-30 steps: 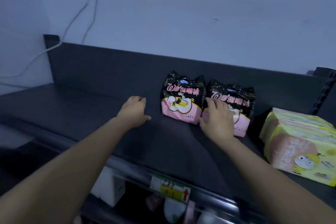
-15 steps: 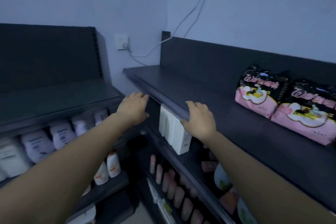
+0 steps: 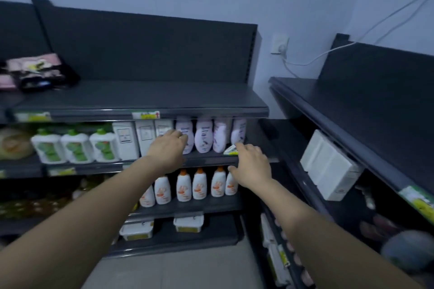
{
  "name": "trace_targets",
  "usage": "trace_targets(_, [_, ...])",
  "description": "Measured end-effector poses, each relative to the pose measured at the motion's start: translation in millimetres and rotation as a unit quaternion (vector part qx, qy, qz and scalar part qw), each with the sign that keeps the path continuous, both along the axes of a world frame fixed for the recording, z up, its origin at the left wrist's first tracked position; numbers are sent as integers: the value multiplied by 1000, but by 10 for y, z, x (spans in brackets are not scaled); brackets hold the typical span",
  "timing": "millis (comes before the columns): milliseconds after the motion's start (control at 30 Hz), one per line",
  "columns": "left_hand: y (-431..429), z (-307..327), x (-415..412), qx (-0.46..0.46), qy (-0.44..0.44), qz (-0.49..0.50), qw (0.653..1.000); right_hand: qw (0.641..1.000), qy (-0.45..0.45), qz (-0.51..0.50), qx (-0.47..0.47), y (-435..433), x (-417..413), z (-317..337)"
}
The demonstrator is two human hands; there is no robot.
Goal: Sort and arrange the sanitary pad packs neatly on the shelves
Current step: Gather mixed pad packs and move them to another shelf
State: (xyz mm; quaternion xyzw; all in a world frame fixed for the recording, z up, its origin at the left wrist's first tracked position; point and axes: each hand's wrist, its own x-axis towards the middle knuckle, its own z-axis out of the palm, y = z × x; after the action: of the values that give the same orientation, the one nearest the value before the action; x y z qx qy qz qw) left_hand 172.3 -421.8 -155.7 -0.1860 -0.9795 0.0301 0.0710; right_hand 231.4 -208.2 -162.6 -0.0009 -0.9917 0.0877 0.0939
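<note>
At ten o'clock, the sanitary pad packs [image 3: 35,70]: a loose, blurred heap of soft, glossy pouches in pink and black, lying at the left end of the top shelf [image 3: 141,98], close to the dark back panel. Well apart from both hands, up and to the left of them, one level higher.

Near the centre, the left hand [image 3: 168,148]: released, fingers loosely curved, grasping nothing, held in front of the rounded lilac bottles [image 3: 204,136] on the second level; contact with them impossible to tell. At about four o'clock from it, the right hand [image 3: 252,166]: likewise released, fingers relaxed and slightly spread, empty, before the front lip of that same level.

Dark matte shelving throughout, flat boards with a thin front rail and a yellow price tag [image 3: 145,115]. At nine o'clock, squat white green-capped bottles [image 3: 76,145]; just beside them, upright square-edged white boxes [image 3: 125,139]. At six o'clock of the hands, a row of smooth white orange-capped bottles [image 3: 199,185]; lower still, shallow white tubs [image 3: 187,223]. At three o'clock, a second dark unit with white rectangular cartons [image 3: 328,166] side by side under its top board. At one o'clock, a white wall socket [image 3: 279,43] with a thin white cable [image 3: 328,54] running off to the right.
</note>
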Motion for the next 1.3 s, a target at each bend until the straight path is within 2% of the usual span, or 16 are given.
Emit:
trace_targets(267, [-1544, -299, 408, -3, -30, 76, 997, 996, -55, 71, 0, -1496, 34, -290])
trace_targets(667, [-3630, -582, 962, -18, -60, 165, 984, 984, -83, 154, -11, -3520, 194, -556])
trace_targets(1000, [-4838, -807, 1250, -2, -81, 262, 962, 965, -99, 244, 7, -4791, 56, -721])
trace_targets(1300, [-5700, -1120, 1157, 9, -109, 336, 935, 938, -114, 326, 16, -5813, -363, -988])
